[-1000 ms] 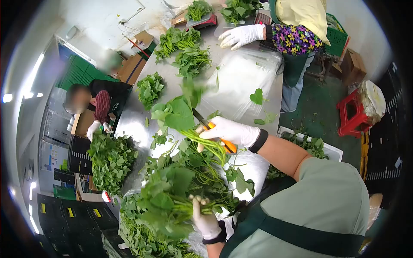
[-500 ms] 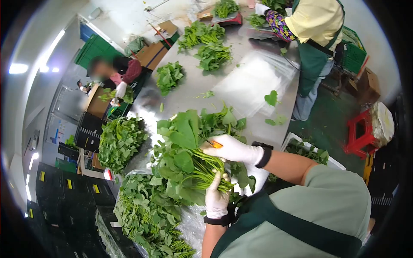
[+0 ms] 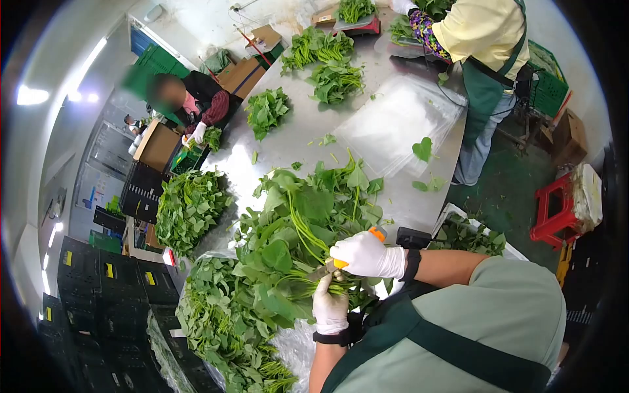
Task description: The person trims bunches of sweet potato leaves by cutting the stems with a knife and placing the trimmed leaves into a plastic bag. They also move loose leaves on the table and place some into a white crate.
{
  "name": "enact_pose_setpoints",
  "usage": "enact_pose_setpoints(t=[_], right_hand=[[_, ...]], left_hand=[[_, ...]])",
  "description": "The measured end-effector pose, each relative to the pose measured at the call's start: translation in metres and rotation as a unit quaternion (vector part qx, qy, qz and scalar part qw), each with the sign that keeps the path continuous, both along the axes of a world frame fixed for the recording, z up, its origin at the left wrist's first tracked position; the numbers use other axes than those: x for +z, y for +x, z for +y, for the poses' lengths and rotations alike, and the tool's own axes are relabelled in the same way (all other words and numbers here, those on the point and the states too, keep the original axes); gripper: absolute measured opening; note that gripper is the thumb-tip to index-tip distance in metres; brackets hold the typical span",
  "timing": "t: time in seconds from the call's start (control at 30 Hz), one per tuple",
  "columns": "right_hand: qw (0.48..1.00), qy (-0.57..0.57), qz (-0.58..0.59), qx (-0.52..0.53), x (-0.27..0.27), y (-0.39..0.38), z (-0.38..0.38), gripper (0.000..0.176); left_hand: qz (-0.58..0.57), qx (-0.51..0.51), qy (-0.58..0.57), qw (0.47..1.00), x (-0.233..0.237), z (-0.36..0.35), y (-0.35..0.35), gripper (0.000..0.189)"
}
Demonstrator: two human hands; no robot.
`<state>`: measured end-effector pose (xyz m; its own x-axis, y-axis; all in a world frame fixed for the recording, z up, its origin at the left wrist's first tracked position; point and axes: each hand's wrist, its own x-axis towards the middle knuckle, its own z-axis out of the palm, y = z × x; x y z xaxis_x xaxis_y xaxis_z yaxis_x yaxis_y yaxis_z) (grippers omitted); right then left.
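My left hand [image 3: 329, 306], in a white glove, grips the stem end of a large bunch of leafy greens [image 3: 298, 229] that fans out to the upper left over the steel table [image 3: 288, 141]. My right hand [image 3: 367, 255], also gloved, is closed around orange-handled scissors [image 3: 375, 234] right above the left hand, at the bunch's stems. The scissor blades are hidden among the stems and behind the glove.
A big heap of greens [image 3: 226, 327] lies below the bunch, another pile [image 3: 189, 208] at the left. Small bundles [image 3: 267, 110] and clear plastic bags [image 3: 400, 121] lie farther up the table. One person in a yellow top [image 3: 481, 39] stands top right, another [image 3: 196, 105] sits left. A red stool [image 3: 557, 209] is at right.
My two hands have come together at the stems and slid down toward me. The bunch has been gathered and now fans out wider; the view has tilted slightly.
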<state>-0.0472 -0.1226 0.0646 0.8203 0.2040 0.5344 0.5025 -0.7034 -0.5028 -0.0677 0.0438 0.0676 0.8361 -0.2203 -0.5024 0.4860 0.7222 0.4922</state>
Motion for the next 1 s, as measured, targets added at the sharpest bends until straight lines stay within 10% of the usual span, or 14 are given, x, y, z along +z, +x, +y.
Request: enact_pose_setpoints(t=[0.3,0.5,0.57,0.63,1.0], right_hand=[[0.978,0.18,0.104,0.03,0.012,0.001,0.001,0.034],[0.951,0.276,0.123,0.073,0.017,0.012,0.003,0.034],[0.924,0.313,0.195,0.102,0.011,0.018,0.002,0.032],[0.936,0.263,0.215,0.089,0.017,0.019,-0.002,0.034],[0.954,0.255,0.142,0.069,0.024,0.02,-0.006,0.024]], left_hand=[[-0.126,-0.031,0.172,0.977,0.019,0.003,-0.001,0.017],[-0.023,0.025,0.072,0.997,0.024,0.0,0.006,0.018],[-0.157,-0.037,0.27,0.949,0.025,0.0,0.005,0.022],[-0.076,0.036,0.052,0.995,0.04,-0.008,0.009,0.021],[-0.082,0.009,0.085,0.993,0.038,-0.011,0.012,0.022]])
